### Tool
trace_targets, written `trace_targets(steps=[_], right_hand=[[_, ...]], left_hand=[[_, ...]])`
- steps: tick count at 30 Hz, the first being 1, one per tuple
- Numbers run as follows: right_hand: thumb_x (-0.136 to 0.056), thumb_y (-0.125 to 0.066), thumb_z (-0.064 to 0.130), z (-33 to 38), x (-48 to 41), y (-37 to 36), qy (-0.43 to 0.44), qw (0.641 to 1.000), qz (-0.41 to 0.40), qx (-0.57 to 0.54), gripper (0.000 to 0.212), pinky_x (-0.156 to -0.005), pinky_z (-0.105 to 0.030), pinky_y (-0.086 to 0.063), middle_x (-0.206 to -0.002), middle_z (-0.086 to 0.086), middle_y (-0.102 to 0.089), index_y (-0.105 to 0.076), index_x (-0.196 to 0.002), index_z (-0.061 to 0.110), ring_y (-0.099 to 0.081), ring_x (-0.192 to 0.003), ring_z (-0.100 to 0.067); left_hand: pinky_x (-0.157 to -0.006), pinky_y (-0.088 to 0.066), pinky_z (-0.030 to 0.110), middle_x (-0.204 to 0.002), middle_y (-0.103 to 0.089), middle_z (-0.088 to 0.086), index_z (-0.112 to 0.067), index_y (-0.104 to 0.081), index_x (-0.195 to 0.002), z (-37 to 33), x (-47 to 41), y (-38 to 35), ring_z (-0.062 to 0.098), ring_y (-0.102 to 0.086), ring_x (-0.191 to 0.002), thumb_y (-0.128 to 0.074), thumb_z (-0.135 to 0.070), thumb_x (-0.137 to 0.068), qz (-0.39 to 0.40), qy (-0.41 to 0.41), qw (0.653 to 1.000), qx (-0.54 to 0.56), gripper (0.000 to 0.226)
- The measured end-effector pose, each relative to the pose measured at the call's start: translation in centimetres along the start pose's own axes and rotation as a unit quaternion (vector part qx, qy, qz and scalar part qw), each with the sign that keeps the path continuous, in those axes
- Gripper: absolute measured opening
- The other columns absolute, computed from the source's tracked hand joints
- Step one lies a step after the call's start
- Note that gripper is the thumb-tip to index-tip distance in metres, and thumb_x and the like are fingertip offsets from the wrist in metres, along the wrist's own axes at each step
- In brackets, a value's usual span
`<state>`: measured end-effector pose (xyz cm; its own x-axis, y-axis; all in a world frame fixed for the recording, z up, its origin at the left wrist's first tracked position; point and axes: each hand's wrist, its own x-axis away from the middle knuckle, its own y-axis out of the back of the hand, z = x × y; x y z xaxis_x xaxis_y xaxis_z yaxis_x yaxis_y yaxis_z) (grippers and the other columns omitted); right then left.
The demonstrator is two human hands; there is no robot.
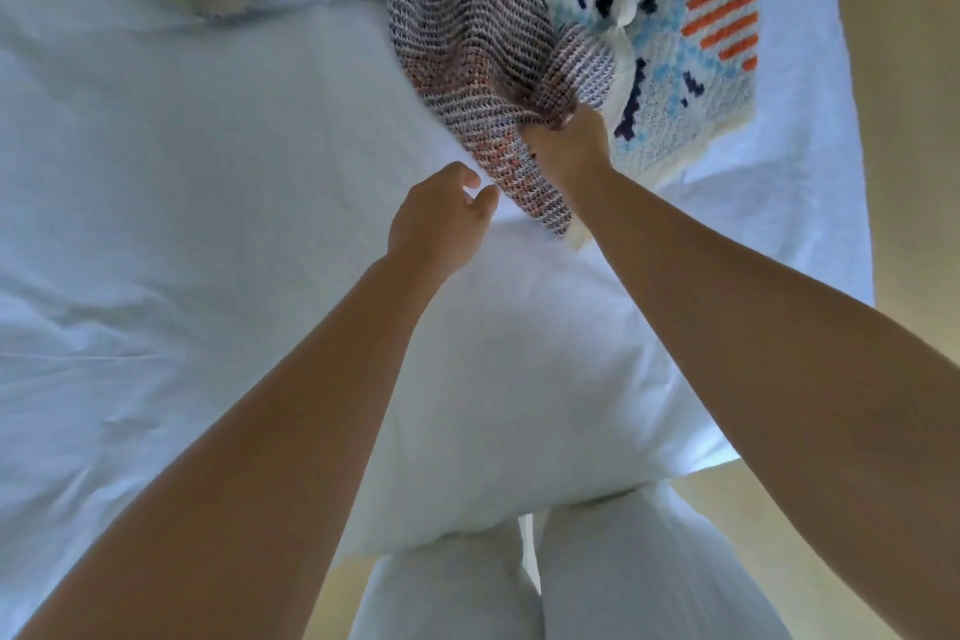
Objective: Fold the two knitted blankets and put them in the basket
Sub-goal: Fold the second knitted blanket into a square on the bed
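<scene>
The right hand [566,146] grips a bunched fold of the purple-and-orange striped knitted blanket [467,42] lying on the white bedsheet [156,172]. The left hand [436,218] hovers beside its edge, fingers loosely curled, empty.

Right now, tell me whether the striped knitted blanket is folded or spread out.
Not folded: the striped blanket lies crumpled in loose wrinkles on the white sheet, its near edge bunched in the right hand.

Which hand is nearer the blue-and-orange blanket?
Right. The right hand grips the striped blanket just beside the blue-and-orange blanket; the left hand hovers farther left, holding nothing.
</scene>
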<state>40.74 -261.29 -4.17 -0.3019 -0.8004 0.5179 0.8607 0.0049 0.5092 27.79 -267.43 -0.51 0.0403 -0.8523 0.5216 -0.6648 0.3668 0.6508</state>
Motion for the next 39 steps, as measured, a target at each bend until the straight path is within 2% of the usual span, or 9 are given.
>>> trace_targets(steps=[6, 10, 15, 18, 21, 27, 33, 36, 39], right_hand=[[-0.079, -0.067, 0.039, 0.5, -1.4, 0.6, -0.082, 0.981, -0.15, 0.089, 0.09, -0.104, -0.046, -0.035, -0.144, -0.013, -0.026, -0.012, -0.147, 0.014, -0.03, -0.129, -0.03], [-0.08, -0.066, 0.019, 0.4, -1.6, 0.0, -0.082, 0.99, -0.109, 0.034, 0.081, -0.09, -0.039, -0.05, -0.134, -0.014, -0.041, -0.017, -0.145, 0.01, -0.049, -0.115, -0.03], [-0.089, -0.043, 0.0, 1.0, 1.5, -2.3, 0.022, 0.991, 0.026, 0.131, 0.011, -0.065, -0.026, -0.054, -0.085, -0.004, -0.055, -0.051, -0.093, 0.004, -0.054, -0.072, -0.018], [-0.09, -0.046, 0.003, 1.6, 6.0, -5.5, 0.081, 0.969, 0.175, 0.153, 0.017, -0.063, -0.033, -0.05, -0.074, -0.002, -0.055, -0.049, -0.076, 0.012, -0.053, -0.068, -0.019], [-0.095, -0.044, 0.011, 1.3, 11.4, -8.5, 0.194, 0.903, 0.276, 0.267, 0.019, -0.081, -0.035, -0.047, -0.096, -0.008, -0.065, -0.06, -0.104, 0.01, -0.058, -0.091, -0.026], [-0.093, -0.047, 0.015, -1.0, 17.5, -10.5, 0.236, 0.824, 0.385, 0.341, 0.034, -0.073, -0.028, -0.037, -0.113, -0.007, -0.059, -0.046, -0.127, 0.016, -0.056, -0.102, -0.025], [-0.092, -0.044, 0.004, -0.7, 21.2, -12.5, 0.323, 0.793, 0.41, 0.314, 0.02, -0.065, -0.025, -0.024, -0.104, -0.016, -0.058, -0.058, -0.104, 0.0, -0.054, -0.095, -0.028], [-0.091, -0.044, 0.003, -1.3, 25.5, -16.0, 0.344, 0.752, 0.477, 0.299, 0.03, -0.075, -0.026, -0.03, -0.117, -0.017, -0.055, -0.055, -0.119, 0.003, -0.05, -0.105, -0.029], [-0.093, -0.042, 0.009, -2.7, 27.7, -18.4, 0.291, 0.714, 0.521, 0.367, 0.051, -0.095, -0.04, -0.041, -0.14, -0.011, -0.04, -0.032, -0.142, 0.019, -0.042, -0.122, -0.033]], left_hand=[[-0.081, -0.037, 0.024, -0.112, -0.065, 0.003, -0.014, -0.056, -0.118, 3.4, 0.2, 1.9, 0.021, -0.056, -0.108, -0.047, -0.034, -0.093, -0.004, 0.006, 1.0, 0.006, 0.033], [-0.085, -0.041, 0.028, -0.114, -0.065, 0.002, -0.015, -0.053, -0.121, 4.1, 0.9, 1.1, 0.022, -0.056, -0.11, -0.047, -0.033, -0.093, 0.038, -0.012, 0.999, -0.014, 0.034], [-0.087, -0.04, 0.029, -0.118, -0.062, 0.007, -0.012, -0.048, -0.127, 4.0, 0.8, 0.9, 0.025, -0.056, -0.108, -0.046, -0.03, -0.095, -0.012, -0.038, 0.998, 0.04, 0.037], [-0.084, -0.041, 0.03, -0.117, -0.059, 0.011, -0.012, -0.048, -0.126, 4.4, 0.4, 2.1, 0.025, -0.056, -0.105, -0.043, -0.039, -0.091, -0.092, -0.033, 0.985, 0.145, 0.045], [-0.088, -0.048, 0.034, -0.123, -0.056, 0.003, -0.019, -0.043, -0.131, 6.1, 1.0, 3.7, 0.019, -0.056, -0.109, -0.053, -0.057, -0.081, -0.06, -0.006, 0.985, 0.163, 0.064], [-0.073, -0.045, 0.03, -0.1, -0.062, 0.006, -0.015, -0.059, -0.11, 15.4, 5.5, 6.3, 0.023, -0.056, -0.089, -0.047, -0.013, -0.09, -0.049, 0.156, 0.979, 0.122, 0.024], [-0.053, -0.04, 0.013, -0.086, -0.059, 0.0, -0.015, -0.055, -0.105, 22.1, 13.1, 7.2, 0.011, -0.054, -0.068, -0.054, -0.006, -0.087, -0.138, 0.18, 0.961, 0.161, 0.02], [-0.064, -0.043, 0.013, -0.098, -0.058, 0.004, -0.012, -0.053, -0.115, 24.9, 16.3, 7.4, 0.02, -0.057, -0.087, -0.053, 0.003, -0.083, -0.196, 0.253, 0.925, 0.206, 0.035], [-0.099, -0.03, 0.021, -0.127, -0.049, 0.016, -0.005, -0.049, -0.128, 26.9, 19.2, 6.2, 0.03, -0.044, -0.122, -0.045, 0.011, -0.076, -0.258, 0.254, 0.925, 0.115, 0.054]])
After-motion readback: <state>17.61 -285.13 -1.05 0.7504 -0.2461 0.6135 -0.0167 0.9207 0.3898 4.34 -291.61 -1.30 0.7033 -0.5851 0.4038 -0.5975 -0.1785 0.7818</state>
